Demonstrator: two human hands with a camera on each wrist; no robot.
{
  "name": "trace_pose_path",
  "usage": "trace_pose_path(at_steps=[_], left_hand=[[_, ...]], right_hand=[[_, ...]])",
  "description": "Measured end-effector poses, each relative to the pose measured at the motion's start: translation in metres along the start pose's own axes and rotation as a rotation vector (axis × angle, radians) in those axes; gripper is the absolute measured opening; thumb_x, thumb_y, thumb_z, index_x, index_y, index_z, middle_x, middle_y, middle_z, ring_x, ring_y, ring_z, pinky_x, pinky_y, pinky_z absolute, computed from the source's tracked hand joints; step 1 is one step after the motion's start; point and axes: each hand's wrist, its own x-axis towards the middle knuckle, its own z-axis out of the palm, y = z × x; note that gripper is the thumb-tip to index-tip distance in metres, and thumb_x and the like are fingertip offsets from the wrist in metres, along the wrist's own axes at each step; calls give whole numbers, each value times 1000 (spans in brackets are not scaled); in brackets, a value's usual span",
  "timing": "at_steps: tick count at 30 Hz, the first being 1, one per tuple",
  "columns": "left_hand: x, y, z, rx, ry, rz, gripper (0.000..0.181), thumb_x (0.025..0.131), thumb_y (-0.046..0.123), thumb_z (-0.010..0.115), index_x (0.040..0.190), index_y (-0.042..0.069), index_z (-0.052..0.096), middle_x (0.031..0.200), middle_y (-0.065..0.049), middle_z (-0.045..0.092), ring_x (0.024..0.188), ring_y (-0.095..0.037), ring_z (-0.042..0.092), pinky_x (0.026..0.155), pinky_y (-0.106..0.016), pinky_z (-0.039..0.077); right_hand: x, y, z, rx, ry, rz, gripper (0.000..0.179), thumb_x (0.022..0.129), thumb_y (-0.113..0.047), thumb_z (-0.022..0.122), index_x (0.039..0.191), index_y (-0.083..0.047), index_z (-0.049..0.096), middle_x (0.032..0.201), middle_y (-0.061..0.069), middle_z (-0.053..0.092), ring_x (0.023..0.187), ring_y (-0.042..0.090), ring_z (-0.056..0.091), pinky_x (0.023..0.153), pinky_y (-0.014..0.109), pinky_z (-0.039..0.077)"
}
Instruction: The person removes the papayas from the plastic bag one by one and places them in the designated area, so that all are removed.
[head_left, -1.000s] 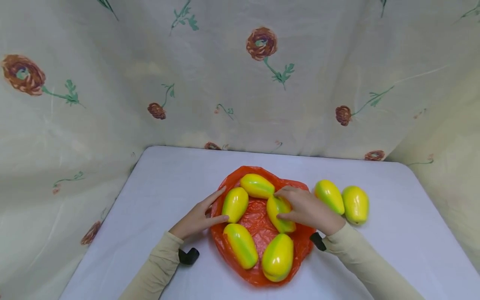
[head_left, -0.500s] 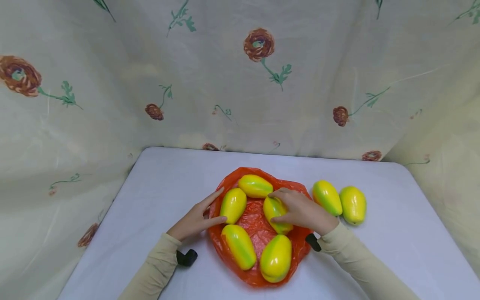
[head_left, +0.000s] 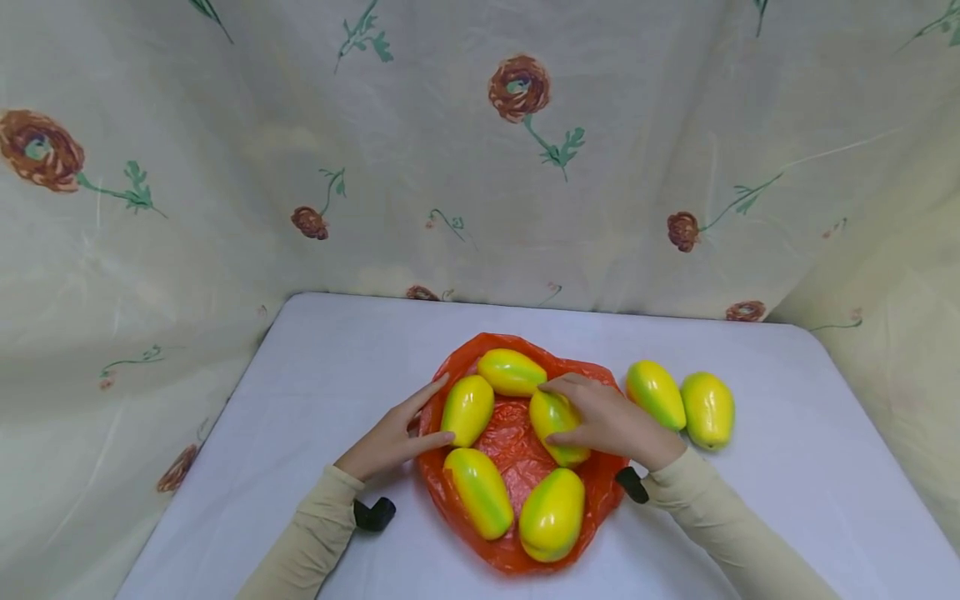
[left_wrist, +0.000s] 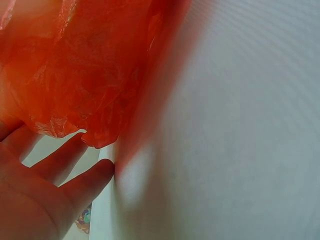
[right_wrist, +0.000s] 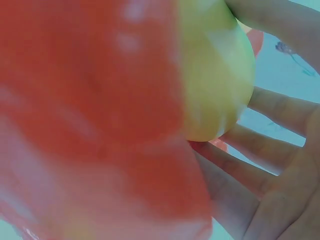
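Note:
A red plastic bag (head_left: 513, 437), its mouth spread wide, lies on the table with several shiny yellow-green mangoes arranged in a ring inside it. My right hand (head_left: 618, 423) grips the mango (head_left: 546, 427) on the bag's right side, thumb and fingers on either side of it. The right wrist view has that mango (right_wrist: 215, 75) partly behind the red plastic. My left hand (head_left: 386, 442) rests against the bag's left side, thumb over the rim beside another mango (head_left: 468, 410). Its fingers look extended against the plastic in the left wrist view.
Two more mangoes, one (head_left: 656, 395) beside the other (head_left: 708, 410), lie on the white table (head_left: 352, 350) right of the bag. A flowered curtain (head_left: 420, 150) hangs behind and at the sides.
My right hand and its mango have shifted slightly left, then slightly back right. My left hand stays at the bag's rim. The head view has shifted a little.

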Motion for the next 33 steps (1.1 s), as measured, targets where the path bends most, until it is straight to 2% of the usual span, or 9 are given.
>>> trace_pose_path(at_steps=[7,13,18,24,33], left_hand=[[1,0,0,0,1,-4,87,93,48,74,164,38,26,171,-2,29,151,-29,41,118,-49,46],[1,0,0,-4,-5,-5,86,93,47,75,164,39,25,171,-2,29,151,-29,41,117,-49,46],[1,0,-1,-3,-2,-4,86,93,46,75,164,38,26,171,-2,28,150,-30,42,116,-48,47],[1,-1,-1,2,3,-4,86,93,46,75,163,38,26,171,-2,28,151,-30,41,117,-49,46],[1,-1,0,-7,8,-13,87,92,47,75,163,40,26,171,0,28,151,-29,41,115,-48,48]], right_hand=[[-8,1,-10,54,41,-13,72,87,-38,84,149,-15,55,153,10,55,138,34,51,106,54,55],[-15,0,-22,104,78,-6,73,86,-36,84,150,-18,53,152,9,55,136,33,54,104,54,56],[-24,1,-32,115,115,22,75,85,-36,85,150,-20,52,153,8,54,136,34,54,103,56,57],[-36,9,-41,112,173,16,75,86,-35,85,150,-17,52,154,11,53,138,37,52,101,56,57],[-55,16,-47,128,212,44,77,85,-36,86,150,-16,51,155,16,50,137,41,51,90,50,64]])
